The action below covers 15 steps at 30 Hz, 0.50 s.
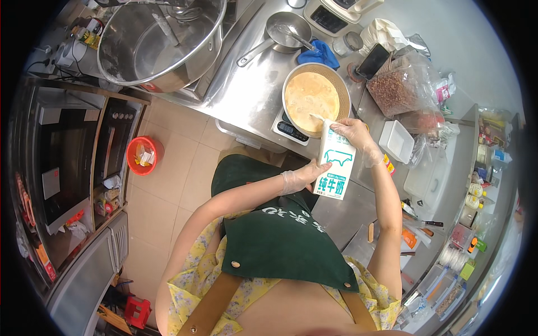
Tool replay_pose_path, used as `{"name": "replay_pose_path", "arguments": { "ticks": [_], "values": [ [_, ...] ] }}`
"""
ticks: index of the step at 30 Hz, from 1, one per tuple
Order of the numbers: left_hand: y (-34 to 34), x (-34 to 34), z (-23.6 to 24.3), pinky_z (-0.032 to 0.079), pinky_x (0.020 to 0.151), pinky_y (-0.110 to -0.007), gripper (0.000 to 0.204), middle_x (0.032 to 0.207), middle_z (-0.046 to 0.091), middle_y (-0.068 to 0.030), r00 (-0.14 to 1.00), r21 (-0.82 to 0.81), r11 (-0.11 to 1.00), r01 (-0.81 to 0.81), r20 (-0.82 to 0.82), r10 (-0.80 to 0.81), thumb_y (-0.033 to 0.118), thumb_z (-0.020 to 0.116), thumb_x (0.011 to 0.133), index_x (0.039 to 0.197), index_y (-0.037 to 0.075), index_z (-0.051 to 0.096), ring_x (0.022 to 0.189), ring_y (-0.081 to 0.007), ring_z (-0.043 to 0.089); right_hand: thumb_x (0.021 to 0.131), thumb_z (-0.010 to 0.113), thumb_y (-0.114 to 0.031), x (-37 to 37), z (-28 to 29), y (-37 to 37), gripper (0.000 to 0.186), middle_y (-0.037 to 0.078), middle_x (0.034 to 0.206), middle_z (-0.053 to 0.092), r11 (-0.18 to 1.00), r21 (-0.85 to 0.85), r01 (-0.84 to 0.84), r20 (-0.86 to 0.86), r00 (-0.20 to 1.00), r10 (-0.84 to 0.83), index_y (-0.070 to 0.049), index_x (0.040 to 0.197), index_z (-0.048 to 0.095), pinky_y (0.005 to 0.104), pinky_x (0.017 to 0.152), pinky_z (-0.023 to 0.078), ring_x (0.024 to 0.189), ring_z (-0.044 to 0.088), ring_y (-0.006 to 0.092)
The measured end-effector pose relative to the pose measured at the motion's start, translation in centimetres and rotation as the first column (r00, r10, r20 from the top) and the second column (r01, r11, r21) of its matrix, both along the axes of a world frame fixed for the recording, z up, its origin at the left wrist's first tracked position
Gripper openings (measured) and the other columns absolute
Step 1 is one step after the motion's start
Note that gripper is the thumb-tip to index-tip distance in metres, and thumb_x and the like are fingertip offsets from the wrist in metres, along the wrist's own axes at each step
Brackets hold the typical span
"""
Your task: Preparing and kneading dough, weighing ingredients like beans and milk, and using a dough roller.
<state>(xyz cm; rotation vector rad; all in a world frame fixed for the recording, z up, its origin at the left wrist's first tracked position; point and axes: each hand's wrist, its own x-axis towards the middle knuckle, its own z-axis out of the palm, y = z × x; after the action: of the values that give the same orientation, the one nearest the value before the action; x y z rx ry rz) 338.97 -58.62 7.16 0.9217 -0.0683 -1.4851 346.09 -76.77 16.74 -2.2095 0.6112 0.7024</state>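
Observation:
A white milk carton [338, 159] with a green cow drawing is tilted over a round pan [347, 84], and a white stream falls from its top corner. Pale orange-brown liquid [312, 98] fills the pan, which rests on a digital kitchen scale [287, 130]. My right hand [351, 134], in a clear plastic glove, grips the carton near its spout. Lower down, my left hand [307, 175], gloved too, holds the carton's side near its base, thumb on the front.
A saucepan [288, 25] with a utensil in it and a blue cloth [319, 54] lie behind the pan. At the far left stands a large steel mixing bowl [162, 47]. A bag of brown bits [398, 89], a phone [373, 60] and a white tray [397, 141] are on the right.

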Motion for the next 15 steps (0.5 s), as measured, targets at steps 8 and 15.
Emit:
{"name": "replay_pose_path", "arguments": {
  "ticks": [8, 15],
  "values": [
    [0.9, 0.8, 2.4, 0.055, 0.064, -0.034, 0.075, 0.112, 0.057, -0.0114, 0.998, 0.040, 0.998, -0.058, 0.043, 0.056, 0.055, 0.048, 0.092, 0.137, 0.002, 0.020, 0.095, -0.0152, 0.061, 0.081, 0.073, -0.034, -0.4, -0.9, -0.8, 0.042, 0.008, 0.080, 0.069, 0.999, 0.041, 0.034, 0.082, 0.996, -0.038, 0.003, 0.103, 0.068, 0.0264, 0.064, 0.050, 0.070, 0.064, 0.0120],
    [0.9, 1.0, 2.9, 0.055, 0.063, -0.034, 0.074, 0.111, 0.057, -0.0109, 0.996, 0.032, 0.996, -0.078, 0.041, 0.077, 0.055, 0.050, 0.091, 0.135, 0.003, 0.021, 0.094, -0.0149, 0.061, 0.081, 0.073, -0.034, -0.6, -1.5, -1.5, 0.042, 0.009, 0.081, 0.070, 0.998, 0.059, 0.005, 0.129, 0.992, -0.013, 0.002, 0.103, 0.068, 0.0271, 0.066, 0.051, 0.071, 0.065, 0.0123]
  ]
}}
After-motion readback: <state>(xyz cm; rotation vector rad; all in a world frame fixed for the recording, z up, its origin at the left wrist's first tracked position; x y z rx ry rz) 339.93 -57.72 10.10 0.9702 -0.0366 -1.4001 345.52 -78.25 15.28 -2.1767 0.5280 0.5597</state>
